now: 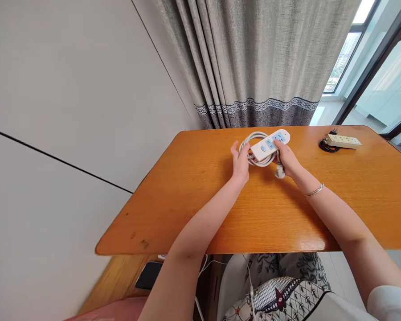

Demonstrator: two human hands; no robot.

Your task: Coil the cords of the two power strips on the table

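A white power strip point(263, 150) with pale blue socket panels is held tilted over the wooden table, its right end higher in the picture. Its grey-white cable point(255, 135) is coiled in loops behind and around it. My right hand point(286, 157) grips the strip's right part, thumb on top by the sockets; the plug point(280, 172) hangs just below that hand. At the left side of the coil, my left hand point(241, 161) has its fingers around the looped cable, close to the strip's left end.
The wooden table point(194, 178) spans the view. Toward its back right lies a second, cream power strip point(343, 141) with a black cable point(329, 146). A grey curtain point(270, 58) hangs behind the table. Below the front edge are a dark phone point(149, 275) and thin white cables.
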